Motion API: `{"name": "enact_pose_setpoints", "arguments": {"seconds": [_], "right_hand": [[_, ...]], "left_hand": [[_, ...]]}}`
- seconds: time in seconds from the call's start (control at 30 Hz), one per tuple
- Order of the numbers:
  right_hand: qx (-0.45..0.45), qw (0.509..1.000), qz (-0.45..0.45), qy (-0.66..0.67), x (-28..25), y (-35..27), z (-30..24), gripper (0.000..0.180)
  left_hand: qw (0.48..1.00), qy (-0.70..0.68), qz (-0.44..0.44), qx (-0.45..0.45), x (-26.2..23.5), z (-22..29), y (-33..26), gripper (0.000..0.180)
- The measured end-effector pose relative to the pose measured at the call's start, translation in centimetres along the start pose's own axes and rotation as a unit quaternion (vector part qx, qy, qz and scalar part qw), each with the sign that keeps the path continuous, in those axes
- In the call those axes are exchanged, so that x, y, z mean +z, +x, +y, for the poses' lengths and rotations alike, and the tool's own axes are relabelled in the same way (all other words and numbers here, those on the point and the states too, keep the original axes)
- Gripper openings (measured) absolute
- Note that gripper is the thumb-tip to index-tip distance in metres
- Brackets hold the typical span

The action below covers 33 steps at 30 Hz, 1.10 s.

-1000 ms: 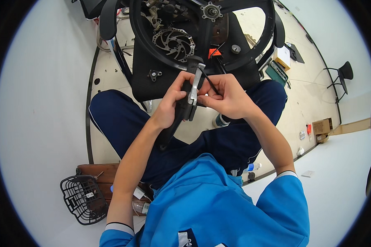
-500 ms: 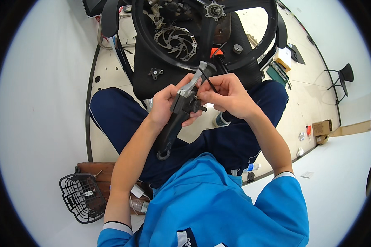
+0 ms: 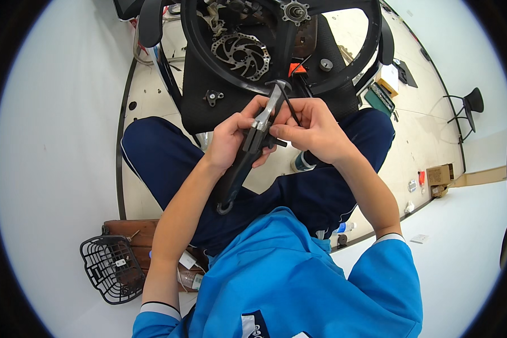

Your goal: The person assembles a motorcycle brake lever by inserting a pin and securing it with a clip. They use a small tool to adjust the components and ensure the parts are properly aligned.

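Observation:
Between my knees I hold a black handle (image 3: 235,181) with a silver metal lever (image 3: 269,107) along its upper part and a ring at its lower end. It lies tilted, with its upper end away from me. My left hand (image 3: 226,138) is closed around its middle, fingers partly hidden behind it. At the right side of the lever, the thumb and forefinger of my right hand (image 3: 310,128) are pinched together; what is between them is hidden. A thin black rod or cable (image 3: 291,106) runs from near the lever's top across my right fingers.
Beyond my hands a black chair seat (image 3: 194,115) carries a black spoked wheel (image 3: 235,84), a brake disc (image 3: 231,61), a small black part (image 3: 213,97) and an orange piece (image 3: 297,69). A black basket (image 3: 96,265) stands at lower left. A green tool case (image 3: 378,100) lies at right.
The handle has turned, so its silver lever faces me more and its side knob is less visible. My right fingers have shifted slightly against it; both hands keep their hold.

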State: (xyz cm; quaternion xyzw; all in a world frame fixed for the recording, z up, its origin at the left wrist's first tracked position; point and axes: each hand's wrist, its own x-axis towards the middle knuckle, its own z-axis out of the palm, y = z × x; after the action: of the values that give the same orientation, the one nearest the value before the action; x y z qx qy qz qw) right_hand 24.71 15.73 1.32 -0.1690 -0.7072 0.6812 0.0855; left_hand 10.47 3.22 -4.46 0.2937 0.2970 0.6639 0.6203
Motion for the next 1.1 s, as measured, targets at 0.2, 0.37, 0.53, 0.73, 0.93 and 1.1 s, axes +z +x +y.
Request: {"name": "enact_pose_setpoints", "arguments": {"seconds": [0.2, 0.37, 0.53, 0.73, 0.93, 1.1], "right_hand": [[0.098, 0.993, -0.066, 0.015, -1.4, 0.6, -0.1, 0.012], [0.112, 0.988, -0.109, -0.02, -2.9, 0.9, -0.4, 0.014], [-0.017, 0.975, -0.086, -0.203, -3.6, 0.5, 0.0, 0.017], [-0.059, 0.959, -0.062, -0.27, -3.3, -0.3, 0.2, 0.016], [-0.082, 0.961, -0.007, -0.263, -2.6, -0.9, 1.5, 0.013], [-0.086, 0.958, 0.002, -0.275, -2.7, -0.8, 1.4, 0.011]], "left_hand": [[0.993, 0.115, 0.023, 0.029, -0.3, -0.3, -0.1, 0.037], [0.97, 0.22, 0.023, 0.103, -0.3, -0.5, -0.1, 0.035], [0.947, 0.303, 0.032, 0.101, 0.4, -0.1, -0.3, 0.046], [0.884, 0.444, 0.01, 0.144, 0.1, -0.5, -0.3, 0.061], [0.907, 0.403, 0.03, 0.121, 0.1, -0.9, -0.1, 0.059], [0.88, 0.462, 0.05, 0.103, 0.9, 0.1, -0.4, 0.058]]}}
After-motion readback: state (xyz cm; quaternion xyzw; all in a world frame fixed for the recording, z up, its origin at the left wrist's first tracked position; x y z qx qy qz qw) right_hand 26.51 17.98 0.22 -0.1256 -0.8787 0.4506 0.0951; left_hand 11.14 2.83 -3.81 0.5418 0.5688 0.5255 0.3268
